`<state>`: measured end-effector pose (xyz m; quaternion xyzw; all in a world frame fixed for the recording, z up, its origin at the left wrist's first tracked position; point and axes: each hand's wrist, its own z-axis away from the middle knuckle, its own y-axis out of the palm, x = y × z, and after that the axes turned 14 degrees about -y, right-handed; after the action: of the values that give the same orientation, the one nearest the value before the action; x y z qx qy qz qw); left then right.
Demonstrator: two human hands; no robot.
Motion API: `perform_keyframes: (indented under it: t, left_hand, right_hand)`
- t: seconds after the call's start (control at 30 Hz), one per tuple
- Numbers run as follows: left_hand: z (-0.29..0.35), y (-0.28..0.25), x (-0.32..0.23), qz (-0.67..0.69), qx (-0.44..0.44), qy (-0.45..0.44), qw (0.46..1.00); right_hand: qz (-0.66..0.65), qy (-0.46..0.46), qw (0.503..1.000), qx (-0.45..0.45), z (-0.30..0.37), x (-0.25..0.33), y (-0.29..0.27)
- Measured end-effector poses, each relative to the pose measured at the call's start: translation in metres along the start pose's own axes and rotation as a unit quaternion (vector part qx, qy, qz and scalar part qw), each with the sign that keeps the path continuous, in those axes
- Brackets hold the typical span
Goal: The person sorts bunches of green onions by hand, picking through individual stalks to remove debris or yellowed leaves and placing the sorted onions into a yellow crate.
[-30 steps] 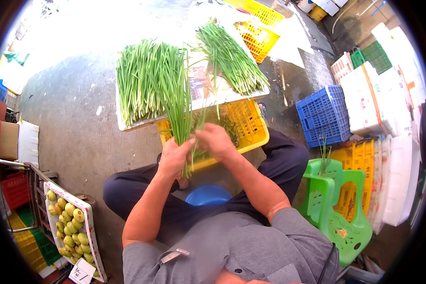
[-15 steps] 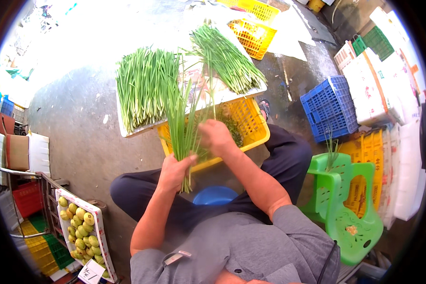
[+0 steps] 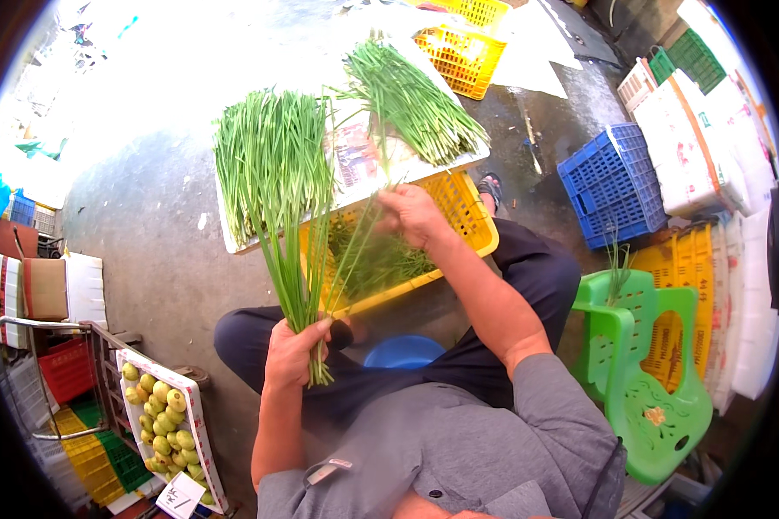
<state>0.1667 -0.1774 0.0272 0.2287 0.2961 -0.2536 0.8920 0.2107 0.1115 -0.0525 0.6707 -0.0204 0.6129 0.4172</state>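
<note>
My left hand is closed round the pale lower ends of a loose bunch of garlic chives, whose green leaves fan out away from me. My right hand is closed, pinching a few thin chive leaves drawn out to the side of the bunch. Beneath it is a yellow plastic basket with loose green trimmings inside. Beyond the basket a white foam lid bears a large left pile of chives and a right pile, with printed paper between them.
A blue basin sits between my legs. To the right are a green plastic chair, a blue crate and stacked white boxes. At lower left stands a tray of yellow-green fruit by a metal trolley. Yellow crates lie farther off.
My left hand has moved down and slightly left with the bunch, nearer my body. My right hand has moved up and away from it, spreading a few leaves to the right.
</note>
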Motion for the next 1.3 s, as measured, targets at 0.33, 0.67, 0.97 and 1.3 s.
perform_keyframes:
  t: [0.33, 0.67, 0.97, 1.3]
  left_hand:
    - [0.007, -0.014, 0.006, -0.018, -0.039, -0.007, 0.999]
    - [0.005, -0.015, -0.002, -0.068, -0.039, -0.031, 0.996]
    - [0.003, -0.013, 0.0, -0.101, -0.041, -0.036, 0.993]
    - [0.013, -0.026, -0.001, -0.106, -0.044, -0.051, 0.992]
  right_hand:
    - [0.226, -0.007, 0.969, 0.102, -0.012, 0.028, -0.01]
    - [0.44, -0.076, 0.847, 0.288, -0.005, 0.061, -0.045]
    - [0.366, 0.019, 0.888, 0.277, 0.005, 0.061, -0.065]
    - [0.339, 0.05, 0.92, 0.191, 0.021, 0.05, -0.05]
